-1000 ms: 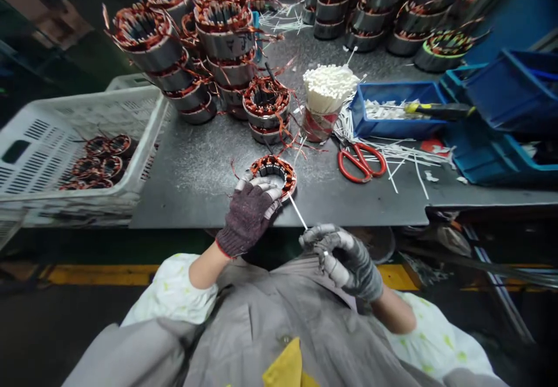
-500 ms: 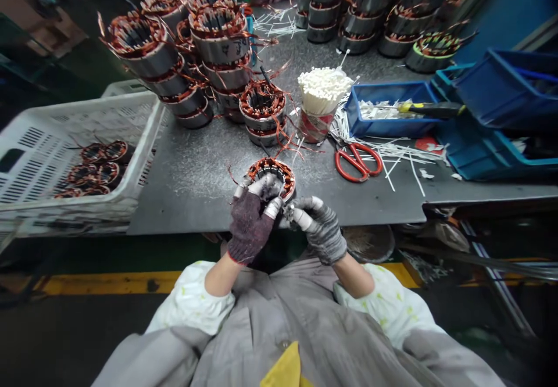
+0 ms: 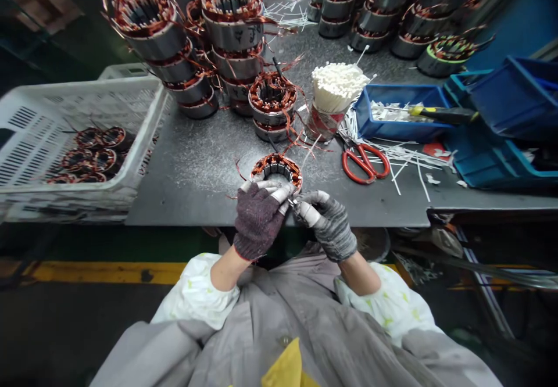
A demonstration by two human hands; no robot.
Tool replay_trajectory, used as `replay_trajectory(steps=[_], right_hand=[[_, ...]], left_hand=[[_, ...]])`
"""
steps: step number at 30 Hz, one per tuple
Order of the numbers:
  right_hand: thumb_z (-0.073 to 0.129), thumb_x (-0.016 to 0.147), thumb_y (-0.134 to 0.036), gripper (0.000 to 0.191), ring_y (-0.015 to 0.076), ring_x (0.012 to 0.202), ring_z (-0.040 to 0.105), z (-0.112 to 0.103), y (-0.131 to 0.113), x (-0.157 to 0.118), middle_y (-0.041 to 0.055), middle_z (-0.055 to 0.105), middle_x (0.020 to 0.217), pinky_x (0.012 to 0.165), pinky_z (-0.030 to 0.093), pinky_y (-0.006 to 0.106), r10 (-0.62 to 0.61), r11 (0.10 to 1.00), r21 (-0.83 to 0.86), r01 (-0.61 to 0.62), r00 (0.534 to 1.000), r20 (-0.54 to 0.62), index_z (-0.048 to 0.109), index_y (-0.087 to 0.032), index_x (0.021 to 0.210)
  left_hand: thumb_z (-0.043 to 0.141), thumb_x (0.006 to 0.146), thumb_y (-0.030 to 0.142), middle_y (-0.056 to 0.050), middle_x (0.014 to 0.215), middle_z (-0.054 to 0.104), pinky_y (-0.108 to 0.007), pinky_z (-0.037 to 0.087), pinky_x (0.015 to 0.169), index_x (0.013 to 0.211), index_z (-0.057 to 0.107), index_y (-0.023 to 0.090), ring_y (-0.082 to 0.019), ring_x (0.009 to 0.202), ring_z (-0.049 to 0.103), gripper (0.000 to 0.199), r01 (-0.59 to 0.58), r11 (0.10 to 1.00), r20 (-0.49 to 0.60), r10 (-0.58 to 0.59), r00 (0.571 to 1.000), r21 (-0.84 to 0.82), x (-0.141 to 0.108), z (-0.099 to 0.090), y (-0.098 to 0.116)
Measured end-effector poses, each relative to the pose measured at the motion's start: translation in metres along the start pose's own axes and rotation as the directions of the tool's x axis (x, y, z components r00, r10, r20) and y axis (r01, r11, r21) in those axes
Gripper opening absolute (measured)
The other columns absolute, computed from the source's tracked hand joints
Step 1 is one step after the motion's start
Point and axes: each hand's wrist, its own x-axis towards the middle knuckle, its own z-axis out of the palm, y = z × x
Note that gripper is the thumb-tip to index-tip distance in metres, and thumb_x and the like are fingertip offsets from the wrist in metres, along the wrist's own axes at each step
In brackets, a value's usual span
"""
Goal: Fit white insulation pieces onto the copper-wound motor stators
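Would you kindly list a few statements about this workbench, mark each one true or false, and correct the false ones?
1. The left hand touches the near side of the copper-wound ring. True.
2. The right hand is holding the red-handled scissors. False: the scissors lie on the bench, and that hand is by the ring.
3. A bundle of white sticks stands in a container. True.
4. The yellow-and-black handle is inside the white crate. False: it lies over the blue tray.
5. Both hands wear gloves of the same colour. False: the left is dark purplish, the right grey.
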Motion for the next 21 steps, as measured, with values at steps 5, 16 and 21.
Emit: replay_trajectory(steps=[5, 16, 21], right_hand=[[0.071, 0.077, -0.039, 0.017, 0.0154, 0.060, 0.063, -0.001, 0.000, 0.001, 0.0002, 0.072, 0.068, 0.060, 0.056, 0.030, -0.034, 0.998, -0.045, 0.034, 0.999, 0.010, 0.068, -0.023, 0.073], [0.065, 0.086, -0.039, 0.017, 0.0184, 0.065, 0.069, -0.003, 0.012, 0.005, 0.0026, 0.076, 0.076, 0.066, 0.059, 0.032, -0.218, 0.931, -0.292, 0.221, 0.975, 0.045, 0.072, -0.024, 0.082], [0.062, 0.091, -0.040, 0.021, 0.0229, 0.083, 0.073, -0.020, 0.016, 0.010, 0.0073, 0.078, 0.094, 0.076, 0.059, 0.036, -0.470, 0.707, -0.490, 0.510, 0.856, 0.213, 0.074, -0.023, 0.095]], left_hand=[[0.055, 0.099, 0.028, -0.005, 0.106, 0.078, -0.046, 0.042, 0.104, 0.126, 0.070, 0.024, -0.025, 0.111, 0.067, 0.032, 0.028, 0.999, 0.064, -0.030, 0.997, 0.034, -0.001, -0.001, 0.000], [0.056, 0.097, 0.029, -0.006, 0.114, 0.078, -0.051, 0.039, 0.111, 0.128, 0.069, 0.024, -0.026, 0.117, 0.067, 0.034, 0.041, 0.999, 0.117, -0.040, 0.992, 0.000, -0.003, -0.005, 0.002], [0.048, 0.101, 0.029, -0.004, 0.122, 0.076, -0.045, 0.038, 0.117, 0.124, 0.069, 0.023, -0.019, 0.124, 0.065, 0.032, -0.004, 0.993, 0.114, 0.017, 0.993, -0.117, -0.007, -0.005, 0.004]])
